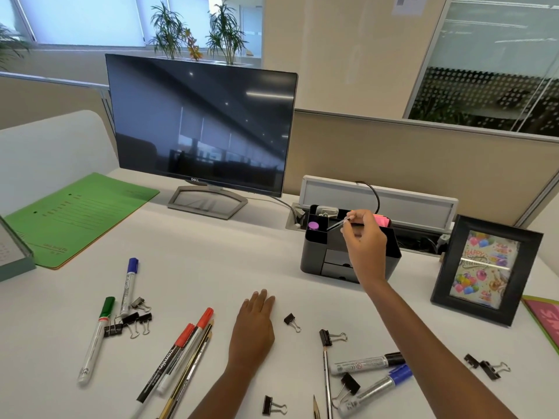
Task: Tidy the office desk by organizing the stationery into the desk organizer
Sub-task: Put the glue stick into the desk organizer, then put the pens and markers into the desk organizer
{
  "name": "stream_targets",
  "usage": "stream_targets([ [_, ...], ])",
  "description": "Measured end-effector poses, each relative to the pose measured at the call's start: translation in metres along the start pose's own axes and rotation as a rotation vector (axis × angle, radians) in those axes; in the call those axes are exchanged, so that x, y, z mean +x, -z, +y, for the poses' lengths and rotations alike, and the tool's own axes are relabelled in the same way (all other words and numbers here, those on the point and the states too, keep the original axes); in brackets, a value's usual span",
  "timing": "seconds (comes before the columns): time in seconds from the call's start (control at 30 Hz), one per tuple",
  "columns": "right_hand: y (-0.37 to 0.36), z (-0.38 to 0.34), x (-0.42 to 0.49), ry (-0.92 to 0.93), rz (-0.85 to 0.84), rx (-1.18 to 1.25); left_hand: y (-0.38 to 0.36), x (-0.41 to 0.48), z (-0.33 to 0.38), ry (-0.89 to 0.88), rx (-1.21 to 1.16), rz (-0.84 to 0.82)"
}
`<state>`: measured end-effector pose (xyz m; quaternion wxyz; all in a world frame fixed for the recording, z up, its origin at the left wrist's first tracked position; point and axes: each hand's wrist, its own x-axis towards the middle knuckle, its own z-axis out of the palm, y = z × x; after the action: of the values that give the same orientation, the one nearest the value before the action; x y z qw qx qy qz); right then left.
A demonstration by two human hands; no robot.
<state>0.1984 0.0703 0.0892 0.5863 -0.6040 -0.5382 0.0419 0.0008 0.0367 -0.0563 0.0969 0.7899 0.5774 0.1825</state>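
While the left hand (255,325) lies flat and open, the right hand (363,240) pinches a thin pen (337,225) over the organizer (314,249). It looks light, stiff, slick; pinch mid-barrel.

Bright, even daylight; soft shadows; wide-angle edge distortion; slight softness.

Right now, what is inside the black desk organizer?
In the desk organizer: a purple round thing front left, a clear item at the back, pink notes back right. The right hand, its grip on a pen, hides the middle compartment's floor.
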Motion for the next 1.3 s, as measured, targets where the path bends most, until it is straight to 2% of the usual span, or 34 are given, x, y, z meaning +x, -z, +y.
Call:
stream_targets([
  [0.23,-0.022,0.022,-0.006,-0.067,-0.136,-0.127,0.000,-0.001,-0.001,0.000,-0.014,0.016],
  [0.6,0.003,0.025,-0.060,-0.224,-0.273,-0.081,0.002,0.000,0.002,0.001,-0.076,0.045],
  [0.7,0.017,0.029,-0.099,-0.217,-0.468,-0.228,0.002,0.000,0.002,-0.001,-0.075,0.043],
  [0.8,0.030,0.033,-0.135,-0.122,-0.592,-0.473,0.002,0.000,0.001,0.004,-0.083,0.043],
  [0.97,0.039,0.023,-0.162,0.046,-0.562,-0.698,0.003,-0.001,0.003,-0.003,-0.090,0.055],
  [1.3,0.023,0.021,-0.155,-0.183,-0.658,-0.729,0.006,-0.002,0.006,-0.001,-0.113,0.058],
])
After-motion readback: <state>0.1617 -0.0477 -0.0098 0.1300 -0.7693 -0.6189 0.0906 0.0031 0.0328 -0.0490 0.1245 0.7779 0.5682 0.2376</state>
